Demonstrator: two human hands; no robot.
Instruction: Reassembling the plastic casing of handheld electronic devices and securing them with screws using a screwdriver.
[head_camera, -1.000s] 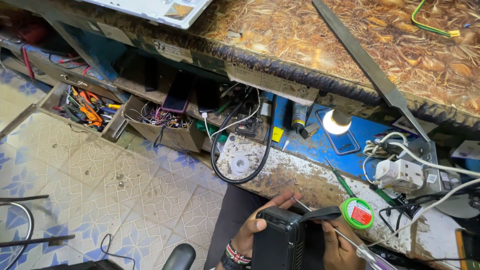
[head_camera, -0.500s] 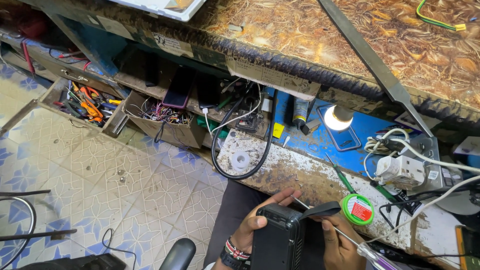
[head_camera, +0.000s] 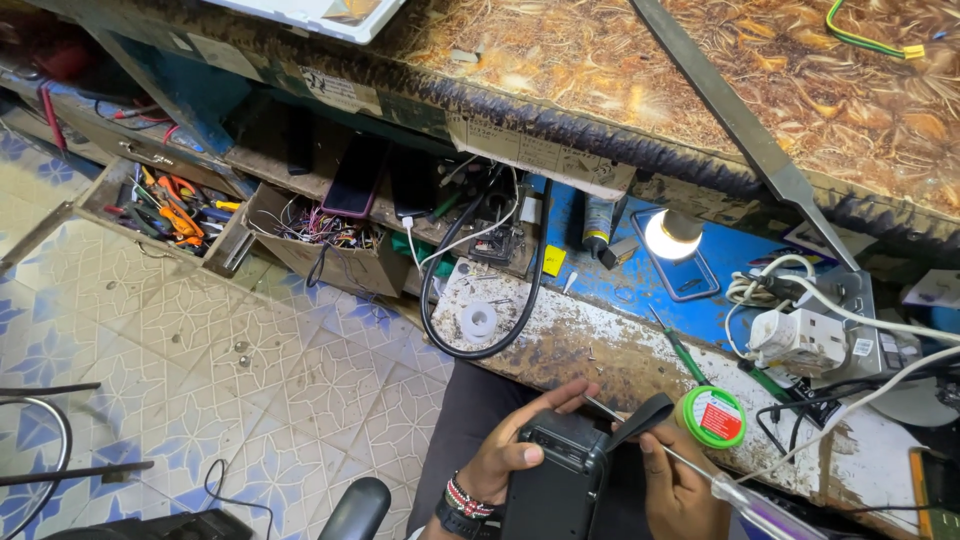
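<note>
A black box-shaped device (head_camera: 555, 488) with a dark strap sits at the bottom of the head view, over my lap. My left hand (head_camera: 520, 445) grips its left side, thumb on the front face. My right hand (head_camera: 680, 490) holds a screwdriver (head_camera: 735, 492) with a thin metal shaft and clear handle, its tip pointing at the top of the device near my left fingers. A green and red round tin (head_camera: 712, 416) lies on the bench edge just right of the device.
A worn workbench (head_camera: 560, 340) carries a small white reel (head_camera: 478, 320), a black cable loop (head_camera: 470, 290), a lit lamp (head_camera: 672, 233), a white power adapter (head_camera: 800, 340) and wires. Open drawers with tools (head_camera: 170, 210) and wires (head_camera: 320, 230) stand left. Patterned floor tiles (head_camera: 200, 360) lie below.
The view has shifted slightly; both hands stay on the black device, and the screwdriver tip remains at its top.
</note>
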